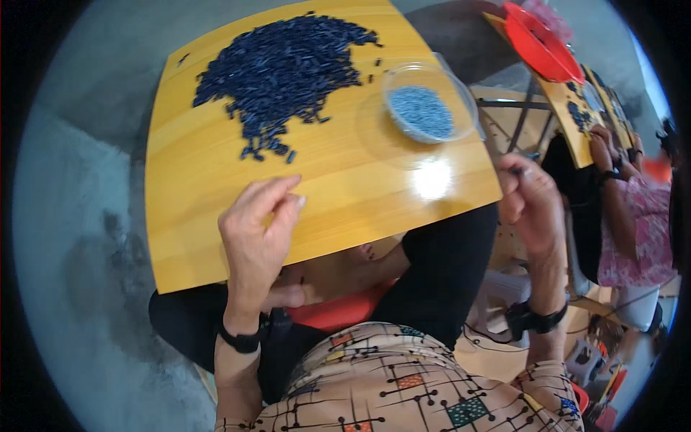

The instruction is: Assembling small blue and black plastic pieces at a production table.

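A large heap of small dark blue-black tube-like pieces (288, 65) covers the far left of the yellow table (345, 209). Just short of the heap's near end is my left hand (255, 223), its thumb and index fingertip apart and no piece visible between them. Off the table's right edge, my right hand (536, 205) is closed, with a small dark piece (515, 171) pinched at the fingertips. At the table's right stands a clear round plastic bowl (464, 108) holding many small grey-blue metallic pins (421, 111).
Several loose pieces lie between heap and bowl. My legs are under the table's near edge. To the right, another person (633, 223) in pink works at a second table (568, 115) with a red basin (543, 47). Stools and tools stand on the floor at lower right.
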{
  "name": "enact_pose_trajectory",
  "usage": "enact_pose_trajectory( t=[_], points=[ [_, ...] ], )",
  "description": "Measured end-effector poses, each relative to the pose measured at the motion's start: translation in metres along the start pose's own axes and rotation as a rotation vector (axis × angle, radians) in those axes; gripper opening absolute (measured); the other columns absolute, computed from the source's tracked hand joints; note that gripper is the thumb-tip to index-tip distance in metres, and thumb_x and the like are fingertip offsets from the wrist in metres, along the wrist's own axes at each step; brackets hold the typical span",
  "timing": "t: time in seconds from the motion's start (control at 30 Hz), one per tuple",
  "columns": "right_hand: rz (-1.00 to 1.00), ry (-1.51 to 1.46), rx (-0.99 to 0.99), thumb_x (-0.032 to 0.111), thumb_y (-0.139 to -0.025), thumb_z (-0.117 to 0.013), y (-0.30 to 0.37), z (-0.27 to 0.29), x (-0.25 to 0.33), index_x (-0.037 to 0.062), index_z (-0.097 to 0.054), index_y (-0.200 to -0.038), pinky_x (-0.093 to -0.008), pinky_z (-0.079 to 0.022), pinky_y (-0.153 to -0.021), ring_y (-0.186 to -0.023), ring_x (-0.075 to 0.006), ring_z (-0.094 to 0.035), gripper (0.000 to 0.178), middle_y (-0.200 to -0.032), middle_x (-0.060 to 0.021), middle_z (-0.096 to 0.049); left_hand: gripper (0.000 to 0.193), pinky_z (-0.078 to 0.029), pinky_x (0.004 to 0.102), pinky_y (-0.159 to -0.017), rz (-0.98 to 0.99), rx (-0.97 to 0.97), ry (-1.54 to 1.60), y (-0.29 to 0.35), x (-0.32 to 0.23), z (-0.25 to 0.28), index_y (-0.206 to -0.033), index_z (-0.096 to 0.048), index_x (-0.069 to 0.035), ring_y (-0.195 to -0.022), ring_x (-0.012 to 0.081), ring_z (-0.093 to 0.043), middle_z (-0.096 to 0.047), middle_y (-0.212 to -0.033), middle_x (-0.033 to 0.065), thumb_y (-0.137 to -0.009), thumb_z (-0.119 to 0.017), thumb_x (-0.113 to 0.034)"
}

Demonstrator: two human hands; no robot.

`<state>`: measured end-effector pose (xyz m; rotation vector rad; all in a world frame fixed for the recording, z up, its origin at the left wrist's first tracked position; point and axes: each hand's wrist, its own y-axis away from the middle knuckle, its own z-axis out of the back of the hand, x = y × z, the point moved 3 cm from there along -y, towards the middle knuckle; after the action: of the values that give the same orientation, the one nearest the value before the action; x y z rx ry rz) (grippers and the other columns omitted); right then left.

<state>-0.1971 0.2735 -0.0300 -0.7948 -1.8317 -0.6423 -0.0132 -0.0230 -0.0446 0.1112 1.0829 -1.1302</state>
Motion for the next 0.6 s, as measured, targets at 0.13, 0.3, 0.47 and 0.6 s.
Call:
enact_pose_trajectory(
  t=[0.13,0.3,0.47,0.6],
  points=[
    [0.031,0.070,-0.169,0.014,-0.096,-0.041,-0.057,0.057,0.012,-0.0039,-0.048,-0.120,-0.0173,-0.043,-0.055,-0.063,-0.0045,-0.050,0.031,-0.087,-0.0028,-0.059,0.020,-0.047,0.0262,-0.058,0.108,-0.075,-0.030,-0.013,0.021,0.007,-0.091,-0.067,0.000,-0.062,0.0168,-0.060,-0.064,-0.078,0.0110,-0.072,-0.067,0.001],
    [-0.050,0.266,-0.264,0.013,-0.096,-0.041,-0.165,0.127,-0.001,-0.0044,-0.045,-0.122,-0.0237,-0.053,-0.071,-0.079,-0.0122,-0.061,0.032,-0.104,-0.0117,-0.060,0.020,-0.047,0.0283,-0.058,0.082,-0.034,-0.104,-0.021,0.038,-0.006,-0.092,-0.067,-0.002,-0.062,0.0187,-0.060,-0.063,-0.077,0.0097,-0.071,-0.068,-0.003],
    [-0.114,0.440,-0.457,0.011,-0.095,-0.044,-0.200,0.121,-0.011,-0.0064,-0.033,-0.131,-0.0306,-0.055,-0.076,-0.085,-0.0220,-0.063,0.042,-0.106,-0.0192,-0.059,0.014,-0.048,0.0328,-0.059,-0.015,-0.027,-0.260,-0.029,0.039,-0.016,-0.086,-0.067,-0.004,-0.066,0.0242,-0.061,-0.062,-0.078,0.0083,-0.072,-0.069,-0.008],
    [0.036,0.336,-0.524,0.011,-0.094,-0.046,-0.188,0.119,-0.009,-0.0032,-0.034,-0.133,-0.0296,-0.055,-0.076,-0.082,-0.0205,-0.063,0.044,-0.105,-0.0176,-0.059,0.013,-0.048,0.0331,-0.058,-0.046,-0.048,-0.277,-0.032,0.043,-0.020,-0.084,-0.067,-0.004,-0.065,0.0246,-0.061,-0.061,-0.076,0.0076,-0.072,-0.069,-0.008]
  ],
)
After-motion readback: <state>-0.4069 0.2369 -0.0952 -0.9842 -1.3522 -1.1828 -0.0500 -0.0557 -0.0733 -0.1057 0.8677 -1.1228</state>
